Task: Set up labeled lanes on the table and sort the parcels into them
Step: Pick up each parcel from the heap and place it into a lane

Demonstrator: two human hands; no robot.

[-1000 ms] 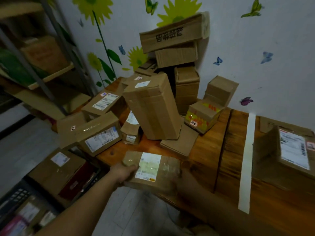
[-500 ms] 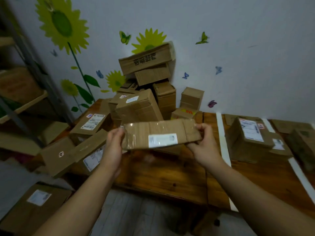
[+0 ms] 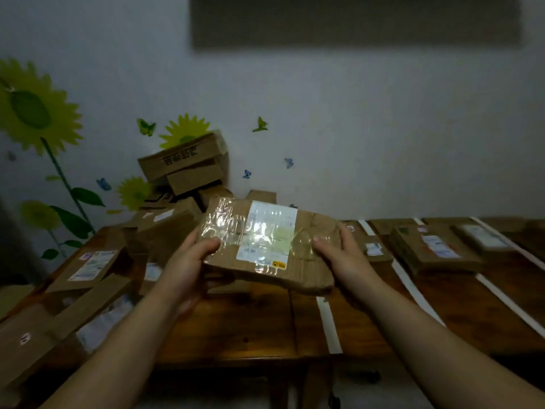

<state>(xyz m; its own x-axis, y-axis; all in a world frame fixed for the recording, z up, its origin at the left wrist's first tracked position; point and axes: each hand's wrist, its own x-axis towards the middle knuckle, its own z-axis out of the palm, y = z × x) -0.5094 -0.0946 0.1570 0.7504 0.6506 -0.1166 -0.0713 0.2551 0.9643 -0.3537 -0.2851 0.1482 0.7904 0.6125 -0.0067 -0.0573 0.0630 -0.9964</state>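
I have one view only, from a head-worn wide-angle camera: it looks forward and down across the worktop (image 3: 236, 329), faces the wall (image 3: 368, 128) behind it, and sits near, the left hand (image 3: 188, 261) and right hand (image 3: 343, 255) mid-frame.

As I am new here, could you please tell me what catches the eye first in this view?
The taped parcel with its white label stands out, held at centre by the left hand and right hand above the wooden table. At back left a jumbled pile of boxes leans against the wall. To the right, white tape strips mark lanes holding a few flat parcels.
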